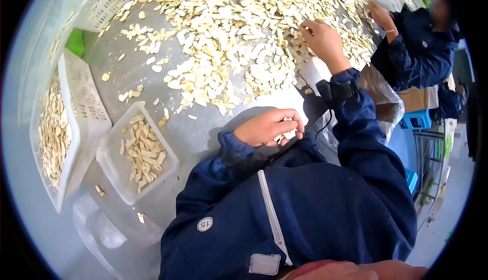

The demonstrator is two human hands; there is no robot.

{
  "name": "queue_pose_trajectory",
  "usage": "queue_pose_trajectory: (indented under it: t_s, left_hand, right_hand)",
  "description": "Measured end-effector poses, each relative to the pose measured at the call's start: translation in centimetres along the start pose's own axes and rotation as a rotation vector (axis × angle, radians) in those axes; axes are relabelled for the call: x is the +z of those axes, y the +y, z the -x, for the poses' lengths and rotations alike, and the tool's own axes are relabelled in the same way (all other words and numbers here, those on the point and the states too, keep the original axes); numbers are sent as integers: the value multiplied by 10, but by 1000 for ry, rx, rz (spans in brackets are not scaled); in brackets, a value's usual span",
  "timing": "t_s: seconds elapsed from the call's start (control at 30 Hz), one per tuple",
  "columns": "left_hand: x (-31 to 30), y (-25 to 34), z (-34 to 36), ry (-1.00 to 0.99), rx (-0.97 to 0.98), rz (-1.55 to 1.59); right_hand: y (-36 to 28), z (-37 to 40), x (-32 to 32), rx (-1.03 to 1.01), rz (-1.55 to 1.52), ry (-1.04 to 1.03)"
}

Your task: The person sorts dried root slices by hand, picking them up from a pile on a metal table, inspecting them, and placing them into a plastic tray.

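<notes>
A worker in a zip-front navy jacket [325, 203], a round "15" badge [205, 224] on the chest, handles pale, dry-looking slices [218, 46] spread thickly across a grey metal worktop [190, 137]. The left hand [269, 127] is close to the jacket, its fingers curled around a few slices that show between them. Farther forward and to the right, the right hand [325, 41], a black device [338, 89] strapped at its wrist, reaches to the edge of the spread with bent fingers; whether they grip a slice cannot be told. The main heap lies ahead of the left fingers and reaches around the right ones. Well to the left of both hands, a translucent plastic tub [104, 165] holds thicker, tan pieces [145, 153], and just beyond it a white perforated basket [89, 97] stands tilted with more slices inside. Another perforated basket [104, 5] stands at the far left, near a bright green object [75, 43]. To the right of the right fingers, a clear plastic bag [384, 89] hangs near the worktop's edge, and a co-worker in navy [422, 48] reaches one bare hand [381, 16] toward the spread.
</notes>
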State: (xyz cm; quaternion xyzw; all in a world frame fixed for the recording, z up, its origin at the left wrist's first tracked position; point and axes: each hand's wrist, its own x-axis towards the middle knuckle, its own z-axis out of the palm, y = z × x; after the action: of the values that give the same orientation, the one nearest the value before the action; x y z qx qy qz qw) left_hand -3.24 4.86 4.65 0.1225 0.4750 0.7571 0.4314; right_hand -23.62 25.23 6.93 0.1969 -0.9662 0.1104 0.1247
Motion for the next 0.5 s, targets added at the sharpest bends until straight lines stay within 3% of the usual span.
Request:
queue_pose_trajectory:
  t_s: [0.1,0.23,0.3,0.33,0.43,0.47,0.5]
  left_hand:
    - [-1,-2,-2,-13,41,-11]
    - [-3,-11,-5,-29,77,-8]
    - [-5,-8,-3,-11,33,-45]
    - [-4,-8,-2,-3,14,-60]
    - [-3,-17,-6,41,45,-66]
    - [-8,-17,-5,-30,92,-119]
    - [-8,-17,-5,-32,72,-106]
  right_hand:
    - [-25,-2,-13,-51,-276,-32]
    - [-114,3,-28,-262,-584,-391]
    - [-160,12,-37,-361,-1044,-610]
    - [-177,17,-43,-439,-1211,-609]
    - [-192,5,-42,-510,-1182,-431]
    - [-185,-1,-41,-598,-907,-285]
    - [-176,-4,-39,-575,-713,-295]
